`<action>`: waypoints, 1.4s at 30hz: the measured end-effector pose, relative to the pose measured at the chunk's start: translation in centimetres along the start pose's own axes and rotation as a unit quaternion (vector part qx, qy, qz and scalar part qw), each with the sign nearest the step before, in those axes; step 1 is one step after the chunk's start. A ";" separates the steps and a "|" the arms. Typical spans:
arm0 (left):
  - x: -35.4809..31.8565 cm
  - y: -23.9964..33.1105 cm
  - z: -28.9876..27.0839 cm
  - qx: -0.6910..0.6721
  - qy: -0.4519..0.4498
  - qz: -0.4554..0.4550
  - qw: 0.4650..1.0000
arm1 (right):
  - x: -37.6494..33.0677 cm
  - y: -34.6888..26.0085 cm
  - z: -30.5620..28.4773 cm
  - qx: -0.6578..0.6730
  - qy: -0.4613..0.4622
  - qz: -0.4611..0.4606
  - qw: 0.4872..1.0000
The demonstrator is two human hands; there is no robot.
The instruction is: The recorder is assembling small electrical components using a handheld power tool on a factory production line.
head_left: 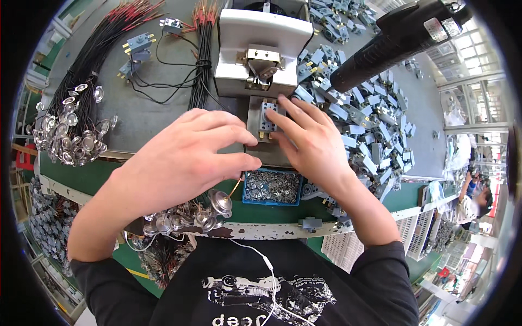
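Block (267,116): the grey piece is lying on the plate (253,118), directly in front of the machine (263,30), its brass tabs showing.
Right grip (314,140): fingertips are touching the block from above and its right side (whether they are clenching it, I cannot tell).
Left grip (201,146): thumb and forefinger are standing apart just left of the block, with nothing visible between them, so it is looking released.
Tray (271,204): the blue box is sitting near the table's front edge, holding small metal parts (272,186).
Pile (375,127): many similar grey blocks are covering the right side of the table (128,122).
Driver (375,51): the black tool is hanging tilted over the pile.
Wires (89,51): black, red-ended strands are lying at far left, metal caps (76,130) clustering at their near end.
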State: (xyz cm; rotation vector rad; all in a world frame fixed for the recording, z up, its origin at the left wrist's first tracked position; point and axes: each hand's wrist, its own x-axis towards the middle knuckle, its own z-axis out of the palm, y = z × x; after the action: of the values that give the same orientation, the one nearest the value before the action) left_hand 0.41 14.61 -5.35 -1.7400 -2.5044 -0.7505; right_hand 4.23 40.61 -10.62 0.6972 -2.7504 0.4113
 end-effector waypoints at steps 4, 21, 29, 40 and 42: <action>0.2 0.0 1.0 0.037 0.008 0.018 0.999 | -0.4 -3.9 -5.3 0.450 -0.302 0.177 0.821; 1.5 -4.0 1.8 -0.071 -0.059 -0.086 0.992 | 1.2 1.2 -4.8 0.190 -0.293 0.041 0.936; 2.8 -1.5 2.0 -0.095 0.031 -0.102 0.990 | -2.6 -1.4 -2.7 0.402 0.082 0.204 0.889; 2.1 -1.5 1.3 -0.029 0.037 -0.030 0.998 | -0.3 -0.1 -3.5 0.674 -0.154 0.282 0.665; 2.0 -1.4 1.8 -0.069 0.072 -0.028 0.995 | -0.1 0.2 -4.1 0.599 -0.221 0.236 0.733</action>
State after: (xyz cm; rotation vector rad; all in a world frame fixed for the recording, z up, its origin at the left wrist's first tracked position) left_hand -1.15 16.68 -6.91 -1.5950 -2.4679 -1.0355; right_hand 5.02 42.15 -6.92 0.2555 -2.7148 2.5363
